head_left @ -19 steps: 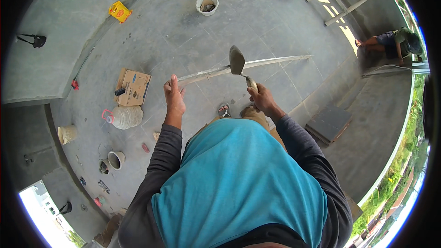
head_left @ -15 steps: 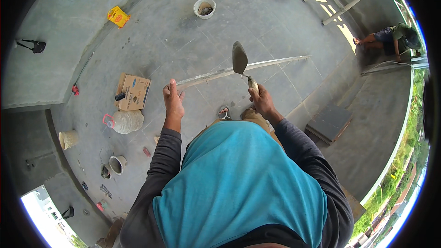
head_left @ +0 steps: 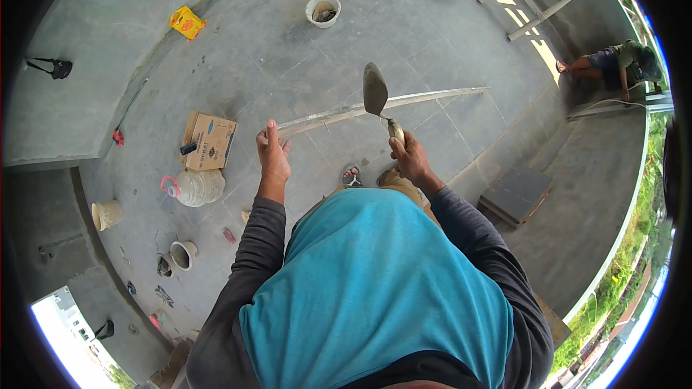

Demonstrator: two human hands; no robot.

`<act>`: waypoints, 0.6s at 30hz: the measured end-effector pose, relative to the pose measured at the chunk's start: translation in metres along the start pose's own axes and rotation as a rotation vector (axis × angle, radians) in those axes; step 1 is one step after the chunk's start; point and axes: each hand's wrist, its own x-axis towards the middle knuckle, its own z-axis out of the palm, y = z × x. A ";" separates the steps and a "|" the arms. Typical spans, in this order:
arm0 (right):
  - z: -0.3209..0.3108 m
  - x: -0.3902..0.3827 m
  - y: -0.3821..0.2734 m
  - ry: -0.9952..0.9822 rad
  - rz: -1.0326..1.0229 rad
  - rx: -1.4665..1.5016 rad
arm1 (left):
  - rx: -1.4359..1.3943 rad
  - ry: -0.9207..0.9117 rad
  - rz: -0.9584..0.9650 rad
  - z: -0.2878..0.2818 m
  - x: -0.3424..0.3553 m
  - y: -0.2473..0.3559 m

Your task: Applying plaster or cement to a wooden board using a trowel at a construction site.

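Note:
My left hand [head_left: 274, 153] grips the near end of a long, pale straightedge bar [head_left: 324, 117], thumb up; the bar stretches diagonally across my view toward the upper right. My right hand [head_left: 407, 155] is closed on the handle of a trowel [head_left: 374, 88]. Its grey, leaf-shaped blade points away from me and overlaps the bar in the view, so I cannot tell whether they touch. My sandalled foot [head_left: 352, 175] shows below, between the two hands.
A cardboard box [head_left: 216, 140], water jug [head_left: 200, 187] and several buckets [head_left: 323, 11] stand on the tiled floor [head_left: 404, 50]. Dark stacked slabs [head_left: 515, 194] lie at my right. A wooden ladder [head_left: 540, 0] is upper right; another person [head_left: 623, 68] crouches near the right opening.
The trowel blade sits a little higher in the picture and has turned slightly more upright. Both hands keep their holds and have barely moved.

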 end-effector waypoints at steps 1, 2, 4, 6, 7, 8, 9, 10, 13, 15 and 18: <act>0.000 0.005 -0.001 -0.065 0.060 -0.027 | -0.005 -0.010 0.017 0.003 0.002 0.004; 0.000 0.008 -0.003 -0.130 0.120 -0.055 | -0.005 -0.009 0.018 0.001 0.003 0.002; 0.005 0.002 -0.001 -0.102 0.054 -0.038 | -0.003 0.007 -0.027 -0.003 0.002 -0.001; 0.005 0.002 -0.006 -0.075 -0.010 -0.024 | -0.008 -0.008 -0.012 -0.001 0.006 0.001; 0.003 0.005 -0.015 -0.126 0.043 -0.045 | -0.009 -0.028 0.004 0.000 0.006 0.002; 0.002 0.006 -0.019 -0.177 0.097 -0.067 | -0.010 -0.026 0.003 -0.001 0.004 0.000; 0.005 0.004 -0.016 -0.179 0.097 -0.069 | -0.014 -0.004 -0.018 -0.004 0.001 -0.003; 0.008 0.002 -0.013 -0.126 0.020 -0.049 | -0.020 0.016 -0.036 -0.003 0.001 -0.003; 0.004 0.006 -0.020 -0.099 -0.033 -0.095 | 0.002 -0.019 -0.015 0.000 0.003 0.001; 0.003 0.005 -0.020 -0.129 -0.004 -0.160 | -0.010 0.003 -0.029 -0.003 0.001 -0.004; 0.003 0.009 -0.019 -0.117 -0.013 -0.119 | -0.014 -0.015 -0.033 0.000 0.007 0.000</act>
